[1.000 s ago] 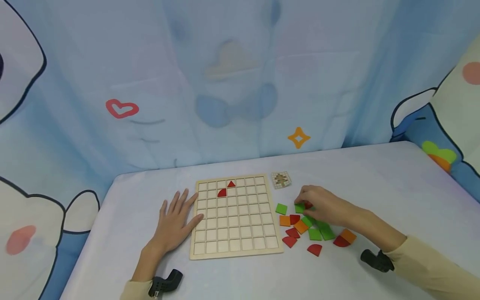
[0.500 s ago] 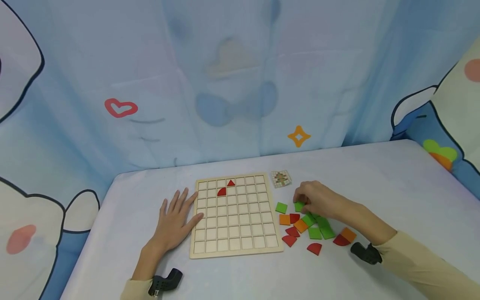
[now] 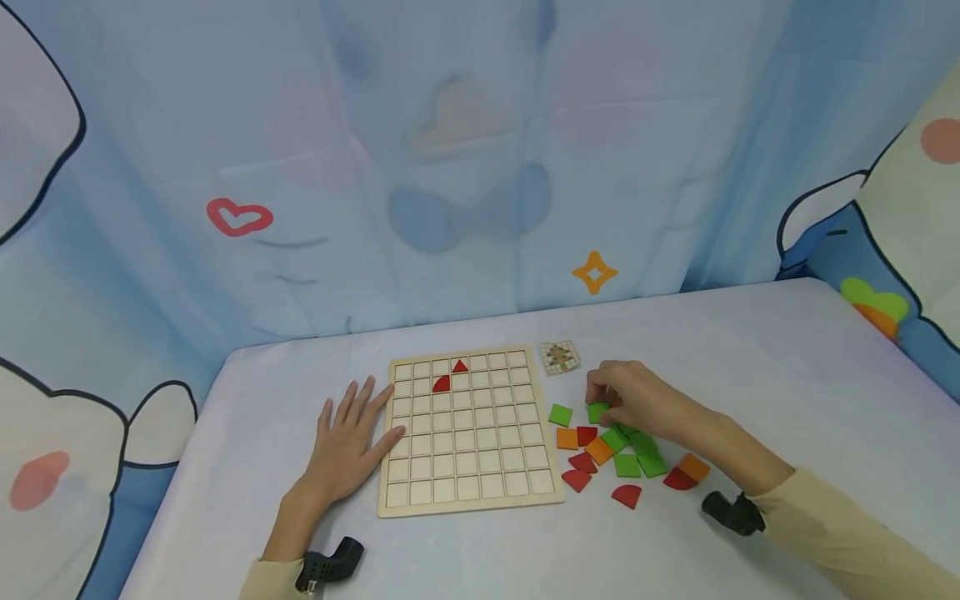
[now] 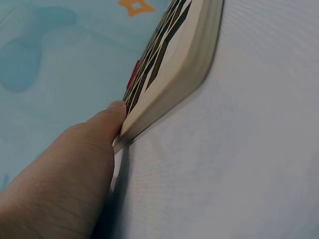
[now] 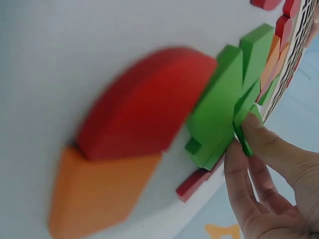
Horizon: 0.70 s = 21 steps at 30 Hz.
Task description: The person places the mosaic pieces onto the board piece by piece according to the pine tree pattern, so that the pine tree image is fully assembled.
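Observation:
My left hand [image 3: 348, 450] lies with fingers spread at the left side of a wooden grid board [image 3: 385, 504]; its thumb and one fingertip touch the board's edge. In the left wrist view, the thumb [image 4: 102, 124] rests against the frame. A red triangle [image 3: 460, 367] and a red quarter-circle tile [image 3: 442, 384] sit in the board's upper cells. To the right of the board, my right hand [image 3: 648, 400] pinches a green square tile [image 3: 597, 413] between thumb and fingers. In the right wrist view, more green tiles [image 5: 219, 109] lie close by the fingertips.
Loose tiles lie right of the board: a green square [image 3: 560, 415], an orange square [image 3: 567, 438], several red quarter-circles [image 3: 626, 497] and others. A small pattern card [image 3: 559, 357] lies off the board's upper right corner. Behind the white-covered table hangs a blue cartoon curtain [image 3: 315, 167].
My right hand has shifted slightly left and away from me over the tiles, covering the red piece beside the green square. The left hand and the board have stayed in place.

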Each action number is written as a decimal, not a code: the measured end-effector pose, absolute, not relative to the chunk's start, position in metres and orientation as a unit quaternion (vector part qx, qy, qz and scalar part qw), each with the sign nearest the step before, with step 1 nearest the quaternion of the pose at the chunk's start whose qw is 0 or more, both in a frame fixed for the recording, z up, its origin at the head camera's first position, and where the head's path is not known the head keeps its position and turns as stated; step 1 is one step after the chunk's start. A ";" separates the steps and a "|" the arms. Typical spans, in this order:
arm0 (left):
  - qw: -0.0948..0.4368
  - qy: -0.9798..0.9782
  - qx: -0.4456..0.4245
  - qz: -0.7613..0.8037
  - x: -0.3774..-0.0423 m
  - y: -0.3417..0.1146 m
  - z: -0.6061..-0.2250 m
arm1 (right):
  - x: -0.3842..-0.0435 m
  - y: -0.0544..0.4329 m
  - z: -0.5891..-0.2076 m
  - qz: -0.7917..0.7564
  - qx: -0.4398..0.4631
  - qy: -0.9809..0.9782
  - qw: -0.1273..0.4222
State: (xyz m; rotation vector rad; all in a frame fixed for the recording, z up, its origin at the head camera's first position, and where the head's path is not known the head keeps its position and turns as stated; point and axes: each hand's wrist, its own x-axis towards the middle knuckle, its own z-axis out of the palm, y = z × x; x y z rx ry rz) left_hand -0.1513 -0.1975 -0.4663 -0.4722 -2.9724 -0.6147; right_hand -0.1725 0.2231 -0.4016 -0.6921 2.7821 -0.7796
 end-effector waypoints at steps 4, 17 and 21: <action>0.033 -0.968 -0.152 -0.199 -0.151 -0.198 -0.466 | -0.169 0.224 -0.404 -0.282 -0.224 0.930 0.071; 0.032 -0.968 -0.151 -0.198 -0.151 -0.198 -0.466 | -0.169 0.225 -0.405 -0.318 -0.245 0.915 0.033; 0.041 -0.967 -0.157 -0.198 -0.151 -0.198 -0.467 | -0.179 0.213 -0.404 -0.330 -0.261 0.907 0.016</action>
